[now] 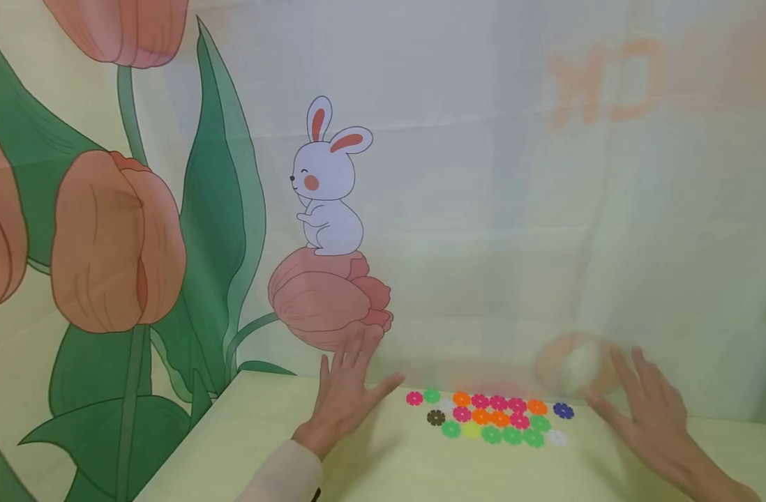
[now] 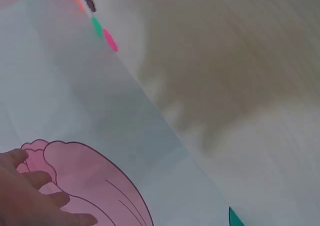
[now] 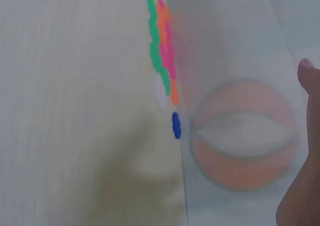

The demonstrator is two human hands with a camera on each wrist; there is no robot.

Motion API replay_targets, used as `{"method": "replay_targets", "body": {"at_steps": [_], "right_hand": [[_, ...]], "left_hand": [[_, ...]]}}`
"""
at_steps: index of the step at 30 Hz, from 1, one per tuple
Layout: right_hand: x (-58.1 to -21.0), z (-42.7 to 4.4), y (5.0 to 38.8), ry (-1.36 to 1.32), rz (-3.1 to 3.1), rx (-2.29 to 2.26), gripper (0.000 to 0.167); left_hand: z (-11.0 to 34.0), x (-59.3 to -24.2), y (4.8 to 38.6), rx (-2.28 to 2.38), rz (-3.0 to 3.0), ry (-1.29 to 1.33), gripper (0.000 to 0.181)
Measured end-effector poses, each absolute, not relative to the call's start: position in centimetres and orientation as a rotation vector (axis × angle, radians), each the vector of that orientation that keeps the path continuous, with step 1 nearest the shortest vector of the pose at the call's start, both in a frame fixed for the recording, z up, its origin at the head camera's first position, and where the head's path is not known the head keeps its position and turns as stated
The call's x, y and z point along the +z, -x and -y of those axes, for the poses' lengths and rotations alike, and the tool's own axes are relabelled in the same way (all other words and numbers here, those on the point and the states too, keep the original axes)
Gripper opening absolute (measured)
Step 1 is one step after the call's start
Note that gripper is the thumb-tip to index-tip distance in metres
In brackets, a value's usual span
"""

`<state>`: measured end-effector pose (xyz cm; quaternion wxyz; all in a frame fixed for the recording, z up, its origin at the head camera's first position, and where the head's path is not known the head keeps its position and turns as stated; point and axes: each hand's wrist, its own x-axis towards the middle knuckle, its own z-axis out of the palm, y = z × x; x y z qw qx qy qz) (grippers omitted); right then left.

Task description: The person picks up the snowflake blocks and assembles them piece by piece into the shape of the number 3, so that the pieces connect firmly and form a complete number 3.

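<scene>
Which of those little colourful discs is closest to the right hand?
The blue disc, at the top row's right end, is nearest the right hand; no other is blue.

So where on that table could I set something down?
The tabletop is bare on the near side of the colourful discs, between left hand and right hand, and left of the left hand. It's crowded where discs line the back edge, by the printed backdrop.

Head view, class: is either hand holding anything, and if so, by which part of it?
Nothing is held: the left hand and the right hand are empty, one on each side of the coloured discs.
</scene>
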<state>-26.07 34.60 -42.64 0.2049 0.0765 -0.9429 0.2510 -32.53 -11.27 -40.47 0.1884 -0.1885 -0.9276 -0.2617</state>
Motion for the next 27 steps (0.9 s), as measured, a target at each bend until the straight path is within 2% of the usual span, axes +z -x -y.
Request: {"method": "replay_targets", "body": {"at_steps": [7,14,20,27], "right_hand": [[-41.2,-32.8,25.7,-0.283,2.504,0.938,0.080],[-39.3,-30.9,25.8,-0.211,2.553,1.181,0.084],[-39.4,-29.4,26.0,-0.213,2.484,1.330,0.085],[-39.6,-27.5,26.5,-0.241,2.390,1.423,0.080]], "left_hand": [[10.9,-39.7,33.1,-1.000,2.480,0.564,0.079],[10.5,-39.5,33.2,-1.350,2.433,0.530,0.075],[10.3,-40.0,33.5,-1.631,2.357,0.571,0.065],[9.9,-40.7,34.2,-1.803,2.293,0.618,0.067]]}}
